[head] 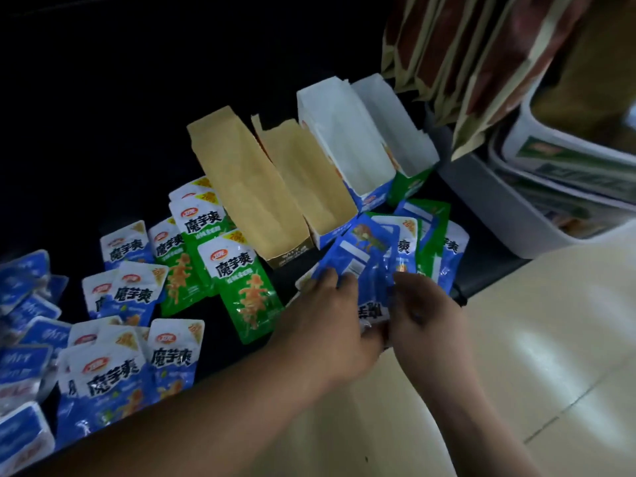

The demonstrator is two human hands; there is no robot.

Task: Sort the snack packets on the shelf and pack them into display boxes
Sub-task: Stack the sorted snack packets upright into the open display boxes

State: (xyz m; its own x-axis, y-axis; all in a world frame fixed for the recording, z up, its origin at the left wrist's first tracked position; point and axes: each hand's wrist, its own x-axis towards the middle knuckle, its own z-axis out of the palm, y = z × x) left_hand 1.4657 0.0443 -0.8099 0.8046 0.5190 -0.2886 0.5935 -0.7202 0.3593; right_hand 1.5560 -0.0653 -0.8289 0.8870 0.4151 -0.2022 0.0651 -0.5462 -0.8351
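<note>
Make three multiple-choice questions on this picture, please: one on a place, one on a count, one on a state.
1. Where are the blue packets that the person holds? A. In front of the display boxes B. Inside a box C. On a chair
2. How many open display boxes stand on the shelf? A. Two B. Four C. Six
3. The display boxes are: A. full B. closed C. empty
Answers: 1 A, left hand and right hand grip them before the boxes; 2 B, two tan-lined, two white-lined; 3 C, bare insides show.
</note>
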